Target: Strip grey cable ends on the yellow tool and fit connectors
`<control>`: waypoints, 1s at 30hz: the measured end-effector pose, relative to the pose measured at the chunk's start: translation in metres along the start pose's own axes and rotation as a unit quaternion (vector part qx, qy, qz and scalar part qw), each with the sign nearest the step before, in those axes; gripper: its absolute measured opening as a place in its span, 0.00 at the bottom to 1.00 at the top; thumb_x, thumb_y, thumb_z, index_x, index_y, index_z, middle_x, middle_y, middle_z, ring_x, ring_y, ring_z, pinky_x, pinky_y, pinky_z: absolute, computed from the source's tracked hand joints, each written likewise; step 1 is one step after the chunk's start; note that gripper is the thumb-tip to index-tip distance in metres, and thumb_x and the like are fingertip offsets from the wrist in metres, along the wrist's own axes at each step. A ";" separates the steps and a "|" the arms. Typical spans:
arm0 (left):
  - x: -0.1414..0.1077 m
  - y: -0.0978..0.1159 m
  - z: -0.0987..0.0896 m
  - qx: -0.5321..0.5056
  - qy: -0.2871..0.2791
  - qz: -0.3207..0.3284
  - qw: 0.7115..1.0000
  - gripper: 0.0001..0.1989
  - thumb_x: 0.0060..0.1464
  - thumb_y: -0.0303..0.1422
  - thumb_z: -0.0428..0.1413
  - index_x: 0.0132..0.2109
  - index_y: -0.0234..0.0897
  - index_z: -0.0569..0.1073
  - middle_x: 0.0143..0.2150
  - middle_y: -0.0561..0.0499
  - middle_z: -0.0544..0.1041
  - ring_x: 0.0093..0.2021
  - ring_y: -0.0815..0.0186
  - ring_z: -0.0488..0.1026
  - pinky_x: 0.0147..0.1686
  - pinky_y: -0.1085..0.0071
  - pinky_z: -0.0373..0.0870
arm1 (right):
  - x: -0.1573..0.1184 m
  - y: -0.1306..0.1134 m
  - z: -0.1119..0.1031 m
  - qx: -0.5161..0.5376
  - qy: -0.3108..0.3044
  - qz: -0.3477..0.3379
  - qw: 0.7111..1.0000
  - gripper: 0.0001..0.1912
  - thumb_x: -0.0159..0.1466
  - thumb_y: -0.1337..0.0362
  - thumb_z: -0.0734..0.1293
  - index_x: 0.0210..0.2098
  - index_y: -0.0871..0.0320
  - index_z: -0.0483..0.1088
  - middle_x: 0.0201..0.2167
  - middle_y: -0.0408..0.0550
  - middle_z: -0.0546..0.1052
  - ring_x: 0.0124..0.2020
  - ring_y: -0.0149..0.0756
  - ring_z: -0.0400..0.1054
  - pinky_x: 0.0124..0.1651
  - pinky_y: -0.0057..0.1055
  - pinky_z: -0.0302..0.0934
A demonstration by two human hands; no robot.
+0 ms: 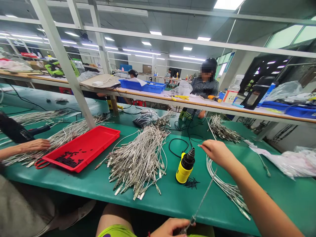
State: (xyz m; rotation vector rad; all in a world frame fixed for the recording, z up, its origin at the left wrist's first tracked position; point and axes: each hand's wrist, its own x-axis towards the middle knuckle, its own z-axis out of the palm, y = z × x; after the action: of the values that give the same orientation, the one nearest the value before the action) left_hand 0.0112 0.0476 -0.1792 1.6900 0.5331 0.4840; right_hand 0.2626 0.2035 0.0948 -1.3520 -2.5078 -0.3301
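Observation:
My left hand (170, 227) is closed at the front edge of the table, gripping a grey-white cable (205, 195) near its lower end. The cable slants up toward my right wrist, where its path is hidden. My right hand (218, 153) pinches a thin cable end, whose small tip (198, 145) sticks out past the fingers. Just left of that hand a yellow and black heat gun (184, 167) stands on the table, nozzle up. Short black tubes (192, 183) lie at its base. Under my right forearm runs a bundle of white cables (229, 191) with metal plugs.
A large heap of white USB cables (140, 158) lies left of the heat gun. Beyond it is a red tray (98, 140) holding small black pieces. A co-worker's hand (37, 145) rests by more cables at left. A raised shelf (153, 97) crosses behind; another person stands beyond.

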 end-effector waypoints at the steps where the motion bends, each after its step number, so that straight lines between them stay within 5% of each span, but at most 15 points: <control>1: 0.000 -0.001 0.001 0.010 0.006 0.000 1.000 0.37 0.58 0.61 0.53 0.65 0.44 0.72 0.42 0.50 0.77 0.38 0.63 0.70 0.43 0.69 0.69 | -0.005 -0.001 -0.001 -0.007 0.023 0.028 0.999 0.22 0.74 0.55 0.57 0.30 0.57 0.73 0.25 0.49 0.74 0.28 0.38 0.68 0.32 0.32 0.54; 4: -0.001 -0.005 0.002 0.060 0.057 0.014 0.996 0.36 0.57 0.63 0.51 0.59 0.43 0.78 0.39 0.49 0.78 0.37 0.62 0.71 0.40 0.70 0.68 | -0.033 -0.020 -0.004 0.062 0.137 0.162 0.975 0.18 0.73 0.51 0.60 0.34 0.55 0.73 0.26 0.47 0.73 0.28 0.38 0.65 0.31 0.33 0.52; 6: -0.002 -0.008 0.003 0.089 0.092 0.022 0.991 0.38 0.57 0.65 0.49 0.49 0.37 0.83 0.35 0.45 0.78 0.37 0.60 0.73 0.39 0.68 0.68 | -0.058 -0.047 -0.002 0.216 0.227 0.268 0.911 0.16 0.71 0.50 0.63 0.39 0.54 0.73 0.27 0.46 0.72 0.27 0.38 0.63 0.31 0.33 0.54; 9: -0.008 -0.007 0.000 0.102 0.111 0.009 0.989 0.36 0.61 0.61 0.47 0.36 0.33 0.84 0.30 0.44 0.78 0.35 0.60 0.74 0.39 0.67 0.68 | -0.093 -0.104 0.013 0.533 0.277 0.318 0.734 0.15 0.72 0.49 0.61 0.37 0.52 0.68 0.23 0.43 0.67 0.24 0.36 0.58 0.27 0.31 0.53; 13: -0.020 0.019 -0.013 0.106 0.120 -0.013 0.987 0.21 0.66 0.47 0.52 0.44 0.37 0.82 0.38 0.45 0.80 0.42 0.60 0.74 0.46 0.66 0.67 | -0.120 -0.178 0.035 0.806 0.205 0.303 0.465 0.14 0.73 0.50 0.60 0.36 0.51 0.64 0.17 0.31 0.48 0.18 0.28 0.37 0.21 0.26 0.44; 16: -0.024 0.064 -0.027 0.092 0.149 0.014 0.984 0.17 0.69 0.41 0.51 0.52 0.38 0.79 0.46 0.44 0.78 0.48 0.59 0.72 0.52 0.64 0.65 | -0.125 -0.211 0.043 0.881 0.165 0.278 0.345 0.15 0.74 0.50 0.59 0.34 0.51 0.63 0.17 0.31 0.44 0.17 0.27 0.32 0.19 0.24 0.41; 22: -0.022 0.154 -0.044 -0.086 0.274 0.129 0.949 0.13 0.68 0.38 0.54 0.52 0.38 0.77 0.47 0.45 0.74 0.48 0.60 0.72 0.51 0.63 0.69 | -0.120 -0.229 0.045 0.941 0.057 0.226 0.244 0.16 0.71 0.49 0.62 0.33 0.51 0.61 0.16 0.30 0.45 0.15 0.24 0.32 0.17 0.21 0.38; 30: -0.012 0.172 -0.044 -0.196 0.244 0.142 0.939 0.13 0.59 0.39 0.63 0.47 0.37 0.78 0.48 0.46 0.68 0.43 0.64 0.70 0.47 0.65 0.70 | -0.123 -0.227 0.049 0.961 -0.009 0.208 0.182 0.31 0.66 0.33 0.52 0.29 0.53 0.62 0.18 0.34 0.45 0.16 0.25 0.35 0.19 0.23 0.40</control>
State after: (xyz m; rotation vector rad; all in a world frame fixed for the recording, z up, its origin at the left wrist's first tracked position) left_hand -0.0095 0.0485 -0.0023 1.2597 0.5045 1.1608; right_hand 0.1304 0.0017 -0.0093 -0.3272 -0.4162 2.0523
